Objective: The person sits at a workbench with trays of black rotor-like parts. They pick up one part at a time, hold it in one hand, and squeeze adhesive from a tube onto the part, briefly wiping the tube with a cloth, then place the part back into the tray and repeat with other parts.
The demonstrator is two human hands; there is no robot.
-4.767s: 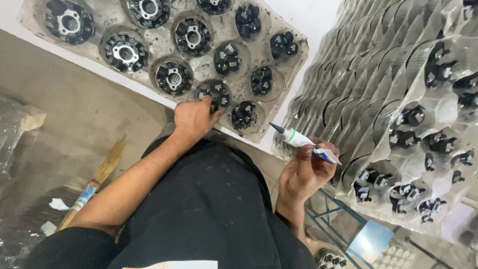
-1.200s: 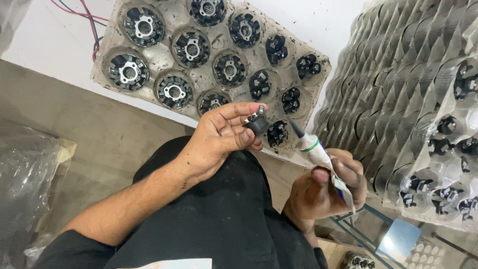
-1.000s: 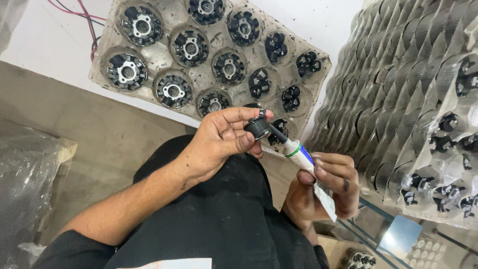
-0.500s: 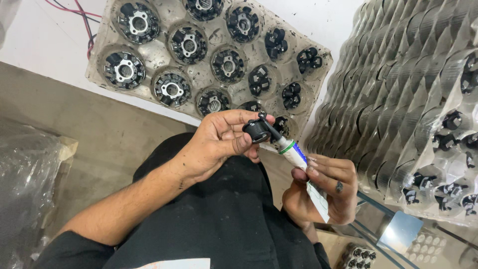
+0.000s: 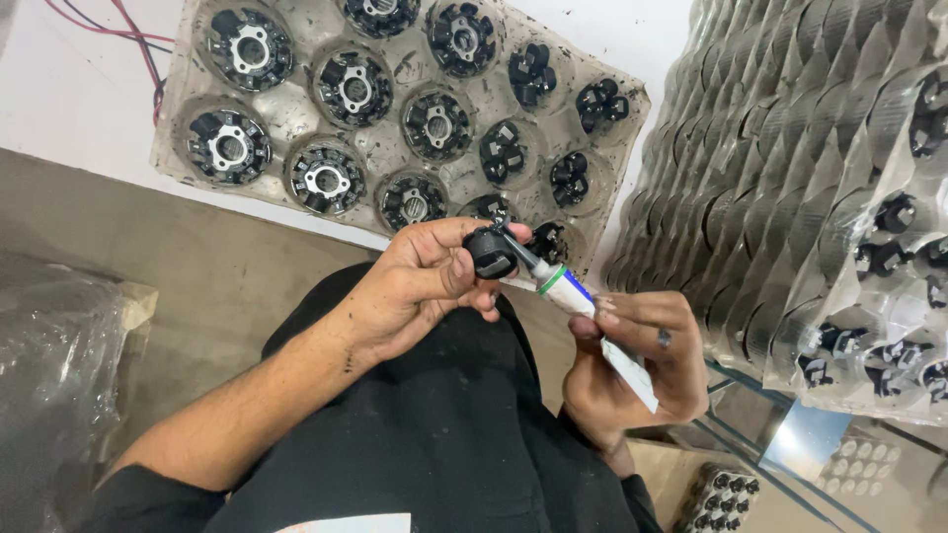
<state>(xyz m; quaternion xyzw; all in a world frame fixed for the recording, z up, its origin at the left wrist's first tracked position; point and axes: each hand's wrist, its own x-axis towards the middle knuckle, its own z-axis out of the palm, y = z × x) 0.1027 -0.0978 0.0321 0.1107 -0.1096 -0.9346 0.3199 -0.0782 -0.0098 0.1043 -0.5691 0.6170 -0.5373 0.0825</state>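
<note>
Black round part pinched in left hand grip; right hand grip squeezes white tube, nozzle touching it.

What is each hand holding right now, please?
Left hand: closed on a small black round part.
Right hand: closed on a white tube, its dark nozzle at the part.

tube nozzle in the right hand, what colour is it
Black nozzle on a white tube with a green collar; head view.
</note>
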